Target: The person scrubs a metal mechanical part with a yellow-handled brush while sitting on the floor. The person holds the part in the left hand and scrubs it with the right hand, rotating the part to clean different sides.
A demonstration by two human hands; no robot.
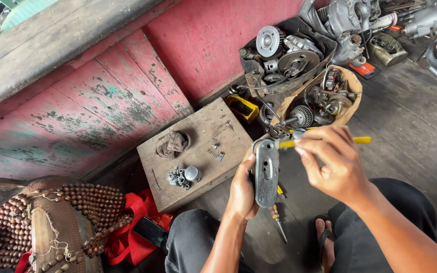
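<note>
Left hand (243, 188) clamps grey metal cover (266, 172) upright above floor, steadying it. Right hand (332, 163) pinches yellow tool (324, 142) at cover's top end. Small parts (183, 176) wait on wooden bench (198, 151) alongside.

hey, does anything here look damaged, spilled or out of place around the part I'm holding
Nothing spilled. The red wall panels are badly worn, paint flaking to grey and green. A screwdriver lies loose on the floor under the metal cover in your left hand, near your foot.
</note>
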